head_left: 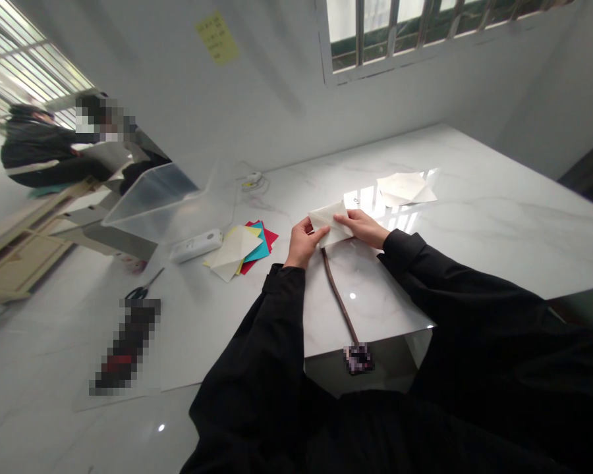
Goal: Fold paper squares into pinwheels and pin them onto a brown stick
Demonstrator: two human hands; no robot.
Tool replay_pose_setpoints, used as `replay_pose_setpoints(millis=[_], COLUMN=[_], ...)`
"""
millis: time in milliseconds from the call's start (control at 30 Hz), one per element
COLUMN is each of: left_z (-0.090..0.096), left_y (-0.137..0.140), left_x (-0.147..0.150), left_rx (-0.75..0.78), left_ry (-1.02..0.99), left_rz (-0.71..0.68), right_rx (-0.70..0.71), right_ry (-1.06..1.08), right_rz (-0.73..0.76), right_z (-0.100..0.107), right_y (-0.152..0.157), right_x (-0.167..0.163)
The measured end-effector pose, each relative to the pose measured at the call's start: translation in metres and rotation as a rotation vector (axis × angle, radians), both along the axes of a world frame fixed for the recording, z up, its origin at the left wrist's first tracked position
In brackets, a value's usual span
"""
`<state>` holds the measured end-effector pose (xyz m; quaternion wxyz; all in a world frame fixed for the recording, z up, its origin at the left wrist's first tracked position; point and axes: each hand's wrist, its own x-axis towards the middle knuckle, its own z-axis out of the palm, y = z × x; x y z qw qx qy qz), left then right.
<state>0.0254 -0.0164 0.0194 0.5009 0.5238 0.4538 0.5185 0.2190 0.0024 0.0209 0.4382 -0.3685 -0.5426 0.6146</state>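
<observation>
A cream-white sheet of paper is held up in front of me between both hands, just above the marble-patterned table. My left hand pinches its left side, thumb on the near face. At the right side, my right hand grips it with the thumb laid across the front and the fingers behind. Creases show on the paper. Below it, a thin brown cord-like strip runs towards me over the table edge, ending in a blurred-out object.
Left of my hands lies a stack of coloured paper, with a white power strip, a clear plastic bin and scissors beyond. Another creased sheet lies at the back right. People sit at the far left.
</observation>
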Motion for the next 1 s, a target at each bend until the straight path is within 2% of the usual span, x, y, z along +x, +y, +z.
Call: replay_pose_setpoints(millis=[433,733,1000], left_z=[-0.0037,-0.0015,0.0001], left_y=[0.0014,0.0003,-0.0012], left_x=[-0.0005,0.0017,0.0031], left_rx=[-0.015,-0.05,-0.046], left_ry=[-0.048,-0.088,-0.088], left_rz=[-0.029,-0.042,-0.019], right_rx=[0.033,0.048,0.104], right_ry=[-0.148,-0.193,-0.208], right_rz=[-0.017,-0.033,-0.051], right_z=[-0.0028,0.0053,0.003], right_y=[0.0032,-0.0006,0.0001], right_x=[0.0057,0.0061,0.0039])
